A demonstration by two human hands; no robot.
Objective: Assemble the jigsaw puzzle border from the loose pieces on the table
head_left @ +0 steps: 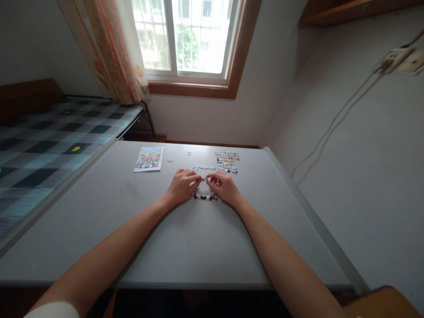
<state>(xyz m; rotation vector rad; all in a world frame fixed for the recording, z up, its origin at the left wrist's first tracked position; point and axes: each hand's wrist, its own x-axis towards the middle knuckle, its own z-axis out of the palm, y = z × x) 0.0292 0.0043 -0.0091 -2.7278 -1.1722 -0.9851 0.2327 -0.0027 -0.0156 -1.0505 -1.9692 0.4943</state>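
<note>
Both of my hands meet over a partly joined puzzle border [203, 198] on the table. Between the fingertips is a small puzzle piece [204, 179], held above the open middle of the border. My left hand [183, 184] pinches its left side, and my right hand [225, 186] pinches its right side. The border's left and right sides are partly covered by my hands; its top strip [204, 167] and dark blue bottom strip show. Just beyond my right hand lies a heap of loose puzzle pieces [227, 160].
A printed picture sheet [149, 159] lies at the far left of the grey table [159, 247]. Near it are loose pieces [170, 160] and another single piece [189, 153]. A checked bed [66, 132] stands left, a wall with a hanging cable [331, 126] right.
</note>
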